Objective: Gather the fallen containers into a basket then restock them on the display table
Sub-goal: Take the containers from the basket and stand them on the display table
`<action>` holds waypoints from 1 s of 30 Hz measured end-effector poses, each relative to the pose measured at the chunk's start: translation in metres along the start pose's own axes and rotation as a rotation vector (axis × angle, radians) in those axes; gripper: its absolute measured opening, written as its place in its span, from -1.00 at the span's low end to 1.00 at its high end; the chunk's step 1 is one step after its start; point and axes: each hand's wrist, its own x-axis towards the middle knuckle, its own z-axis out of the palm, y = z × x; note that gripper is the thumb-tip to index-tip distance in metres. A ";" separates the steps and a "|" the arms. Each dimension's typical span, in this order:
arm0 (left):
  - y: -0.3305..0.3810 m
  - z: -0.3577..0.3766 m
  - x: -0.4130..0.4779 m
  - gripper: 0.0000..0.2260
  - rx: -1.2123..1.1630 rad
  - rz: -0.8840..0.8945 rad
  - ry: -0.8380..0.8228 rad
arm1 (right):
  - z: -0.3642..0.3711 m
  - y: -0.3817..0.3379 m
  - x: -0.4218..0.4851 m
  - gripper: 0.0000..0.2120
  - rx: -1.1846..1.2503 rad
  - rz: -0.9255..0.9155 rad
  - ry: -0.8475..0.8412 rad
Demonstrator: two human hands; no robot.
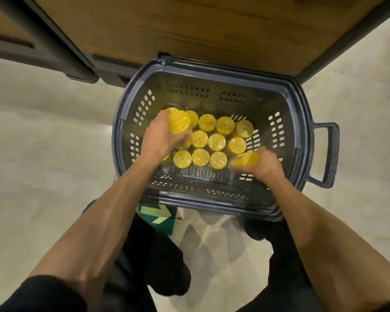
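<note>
Looking down from the head camera, a dark plastic basket (286, 104) is seen sitting on a pale floor (43, 143), tucked right up against the edge of a wooden table (189, 25) at the top of the shot. Inside it, yellow-lidded containers (216, 141) are stood upright in three rough rows, lids up, packed pretty tight across the basket's bottom. The left hand (160, 138) is curled round one raised container (180, 122) at the far-left end of the back row, and it's held a bit higher than its neighbours, with its shiny wrapped lid turned to the camera. The right hand (268, 165) is wrapped round a tilted container (245, 159) at the near-right corner of the bunch, tipped well off upright. Those fingers are blurred, so the exact grip can't be made out. A looped handle (329, 154) is stuck out from the basket's right side. A green sign (158, 216) with pale arrows is partly hidden under the basket's near rim, and black trousers (158, 255) are seen below it.
</note>
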 end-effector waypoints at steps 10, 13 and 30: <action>0.096 -0.159 -0.128 -0.39 0.000 0.033 -0.067 | -0.178 -0.055 -0.206 -0.25 0.225 -0.048 0.085; 0.132 -0.201 -0.171 -0.38 0.007 0.079 -0.092 | -0.234 -0.064 -0.270 -0.26 0.274 -0.035 0.152; 0.373 -0.314 -0.303 -0.44 -0.227 0.310 0.165 | -0.423 0.019 -0.453 -0.36 0.659 -0.190 0.575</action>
